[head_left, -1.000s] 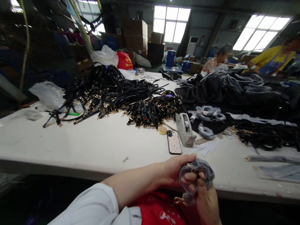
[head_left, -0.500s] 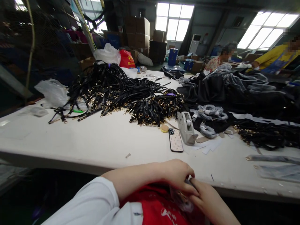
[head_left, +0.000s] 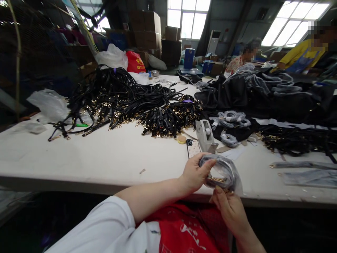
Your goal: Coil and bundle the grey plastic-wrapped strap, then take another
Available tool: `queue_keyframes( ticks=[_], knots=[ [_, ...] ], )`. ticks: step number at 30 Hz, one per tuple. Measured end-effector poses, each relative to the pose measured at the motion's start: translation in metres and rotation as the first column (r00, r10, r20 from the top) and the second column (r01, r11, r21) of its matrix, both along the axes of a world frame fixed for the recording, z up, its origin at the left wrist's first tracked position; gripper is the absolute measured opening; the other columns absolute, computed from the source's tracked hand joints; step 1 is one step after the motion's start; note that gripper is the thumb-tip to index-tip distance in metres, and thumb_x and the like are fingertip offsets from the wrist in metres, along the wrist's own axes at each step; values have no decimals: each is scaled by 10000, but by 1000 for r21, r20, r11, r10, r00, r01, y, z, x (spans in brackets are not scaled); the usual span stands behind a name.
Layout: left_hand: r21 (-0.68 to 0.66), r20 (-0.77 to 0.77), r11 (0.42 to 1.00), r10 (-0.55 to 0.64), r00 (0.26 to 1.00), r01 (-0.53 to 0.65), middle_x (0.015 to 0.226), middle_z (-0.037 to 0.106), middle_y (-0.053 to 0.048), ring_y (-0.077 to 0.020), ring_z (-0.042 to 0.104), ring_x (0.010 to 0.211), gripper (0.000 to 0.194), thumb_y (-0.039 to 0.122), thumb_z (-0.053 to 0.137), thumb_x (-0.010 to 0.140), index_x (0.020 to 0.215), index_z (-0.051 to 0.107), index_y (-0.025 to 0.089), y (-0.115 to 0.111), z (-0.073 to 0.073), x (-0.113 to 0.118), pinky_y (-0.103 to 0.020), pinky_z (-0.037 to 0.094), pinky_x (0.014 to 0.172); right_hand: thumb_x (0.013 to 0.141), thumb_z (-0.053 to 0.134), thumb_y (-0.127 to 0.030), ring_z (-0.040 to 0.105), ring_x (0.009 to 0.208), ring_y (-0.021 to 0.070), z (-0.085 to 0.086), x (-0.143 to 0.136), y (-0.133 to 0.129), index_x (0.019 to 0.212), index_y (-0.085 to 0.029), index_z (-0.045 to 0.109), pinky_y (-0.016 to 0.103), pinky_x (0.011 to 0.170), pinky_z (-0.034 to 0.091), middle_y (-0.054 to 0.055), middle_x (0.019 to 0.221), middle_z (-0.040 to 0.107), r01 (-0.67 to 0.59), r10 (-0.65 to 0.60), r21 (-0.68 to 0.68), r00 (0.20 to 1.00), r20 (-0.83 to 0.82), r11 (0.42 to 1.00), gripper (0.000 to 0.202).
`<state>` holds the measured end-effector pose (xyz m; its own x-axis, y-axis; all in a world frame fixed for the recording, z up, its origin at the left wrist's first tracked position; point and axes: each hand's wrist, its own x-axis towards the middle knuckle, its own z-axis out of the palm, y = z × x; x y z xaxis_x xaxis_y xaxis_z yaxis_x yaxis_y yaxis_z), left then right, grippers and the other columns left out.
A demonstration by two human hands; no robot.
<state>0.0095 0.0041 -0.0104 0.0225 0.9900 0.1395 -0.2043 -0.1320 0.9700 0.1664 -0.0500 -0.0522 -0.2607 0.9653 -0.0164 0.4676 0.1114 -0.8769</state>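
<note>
Over the table's front edge, both hands grip one coiled strap [head_left: 228, 168] wrapped in clear plastic, with gold clasps showing in its middle. My left hand [head_left: 196, 172] is closed on the coil's left side, thumb on top. At the lower edge my right hand [head_left: 228, 207] pinches the coil near its gold hardware. Just behind the coil lie a phone [head_left: 193, 147] in a patterned case, partly covered by my left hand, and a grey tape dispenser [head_left: 206, 135]. A round yellow-rimmed disc [head_left: 181, 139] sits left of the phone.
Black straps with gold clasps [head_left: 160, 121] are heaped along the table [head_left: 105, 158]. More wrapped coils [head_left: 231, 119] lie right of the dispenser, before a pile of black bags [head_left: 250, 95]. Flat wrapped straps [head_left: 308, 177] lie at right. Two people stand beyond the table at the right.
Both hands have moved up from my lap to above the table edge, bringing the wrapped coil into full view. My left hand now partly covers the phone. The whole view has shifted slightly.
</note>
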Motion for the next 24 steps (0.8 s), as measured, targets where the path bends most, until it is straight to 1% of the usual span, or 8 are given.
queue_keyframes(
  ticks=[3,5,9,14,18,19,21,24],
  knots=[
    [-11,-15,1000,13,1000,-13,728,591,1,-96,471,601,431,540,623,816,961,666,137,0,-2,-5,-228,421,615,921,471,-547,608,637,206,-1,7,5,652,-193,623,310,663,486,44,627,643,-63,62,4,994,92,998,469],
    [10,-73,1000,12,997,-11,735,598,-2,-100,476,613,412,520,624,820,952,671,133,1,-2,-11,-230,424,631,837,623,-520,663,831,248,-3,21,10,934,-173,659,353,802,520,86,873,716,-48,49,-9,994,100,999,362],
    [68,-240,991,-99,966,118,745,618,-9,-121,515,660,392,488,618,824,969,680,129,1,1,-22,-233,436,656,764,689,-521,519,1248,313,-3,51,20,1401,-196,379,466,1050,413,162,1368,538,135,-138,184,990,6,974,780],
    [150,-421,950,-190,887,275,824,671,-26,-129,554,708,353,448,612,839,985,700,139,0,8,-29,-221,440,684,792,578,-623,532,1201,360,14,61,24,1182,-217,591,540,1061,371,132,1236,610,200,-261,326,953,155,924,563],
    [182,-512,935,-175,841,305,868,694,-50,-146,583,752,349,438,612,850,1003,704,138,3,12,-35,-229,441,709,721,621,-679,517,1209,423,26,64,21,1280,-166,547,586,1045,369,181,1311,570,498,-622,483,771,133,720,762],
    [175,-530,928,-192,826,328,861,695,-50,-147,584,749,346,440,613,849,989,705,137,4,13,-35,-229,441,705,723,634,-663,483,1254,420,28,63,20,1345,-164,495,576,1067,349,181,1367,530,464,-601,517,788,129,719,809],
    [159,-531,920,-226,816,358,855,696,-47,-145,586,744,337,438,615,848,966,704,136,4,13,-35,-228,447,704,784,616,-601,450,1308,370,29,58,17,1411,-191,422,515,1093,347,149,1424,496,281,-394,484,907,147,829,774],
    [167,-463,932,-214,860,322,886,705,-55,-150,599,756,340,431,610,851,989,695,133,3,15,-31,-236,464,723,903,508,-519,601,1143,284,26,41,14,1322,-215,506,389,960,492,108,1271,629,4,-24,232,996,82,973,518]
  ],
)
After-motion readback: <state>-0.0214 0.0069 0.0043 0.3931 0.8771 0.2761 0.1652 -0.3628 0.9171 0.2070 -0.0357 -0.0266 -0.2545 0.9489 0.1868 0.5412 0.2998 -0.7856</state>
